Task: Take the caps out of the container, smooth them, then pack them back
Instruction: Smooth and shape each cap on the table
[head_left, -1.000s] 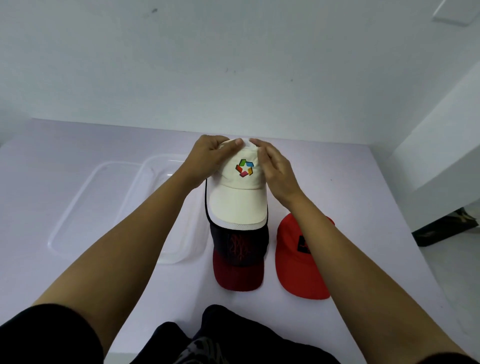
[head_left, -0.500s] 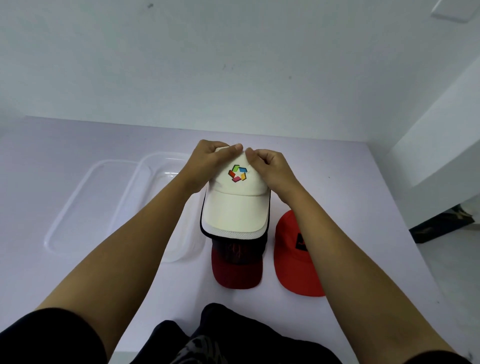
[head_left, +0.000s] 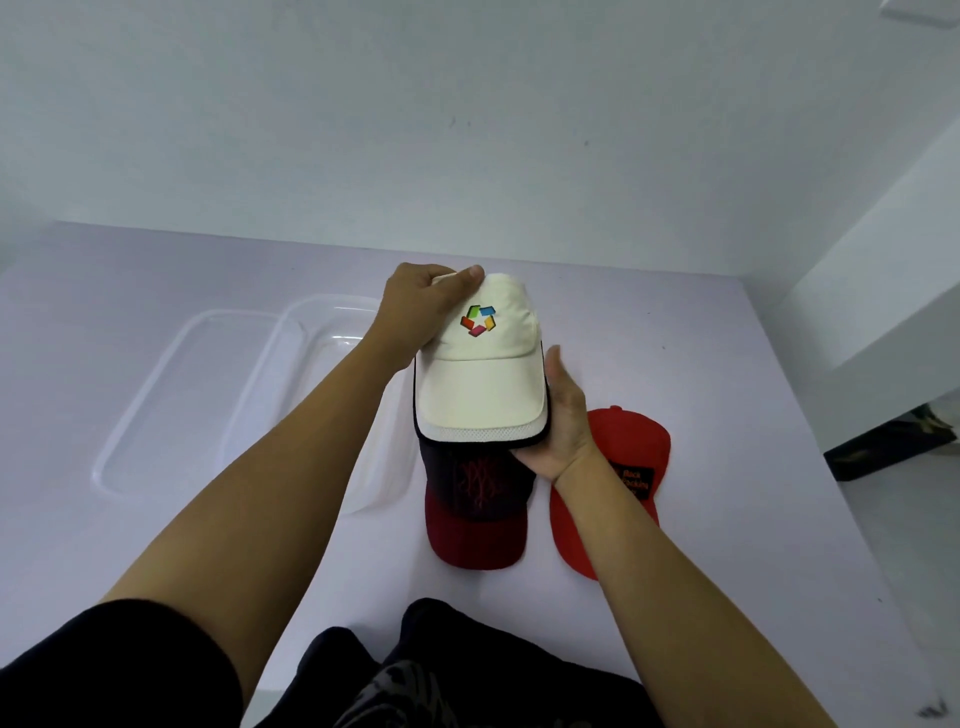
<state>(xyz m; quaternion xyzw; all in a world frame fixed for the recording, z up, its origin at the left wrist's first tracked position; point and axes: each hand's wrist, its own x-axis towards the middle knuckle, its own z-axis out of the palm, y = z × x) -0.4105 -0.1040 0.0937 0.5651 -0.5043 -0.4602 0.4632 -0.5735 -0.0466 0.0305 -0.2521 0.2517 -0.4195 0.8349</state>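
Observation:
A white cap (head_left: 480, 384) with a multicoloured logo is held above the table. My left hand (head_left: 421, 312) grips its crown at the top left, thumb on top. My right hand (head_left: 558, 421) cups the right edge of its brim from below, palm up. Under it, a dark cap with a dark red brim (head_left: 475, 514) lies on the table. A bright red cap (head_left: 618, 478) with a black patch lies to its right, partly hidden by my right forearm. The clear plastic container (head_left: 322, 332) sits to the left, with nothing visible in it.
A clear lid (head_left: 171, 395) lies flat left of the container. A white wall stands behind the table, and another white surface rises on the right. The table's right edge drops to the floor. Dark clothing shows at the bottom.
My right hand left the top of the white cap's crown and moved down under the brim's right edge. The cap has tilted a little; my left hand stays on the crown.

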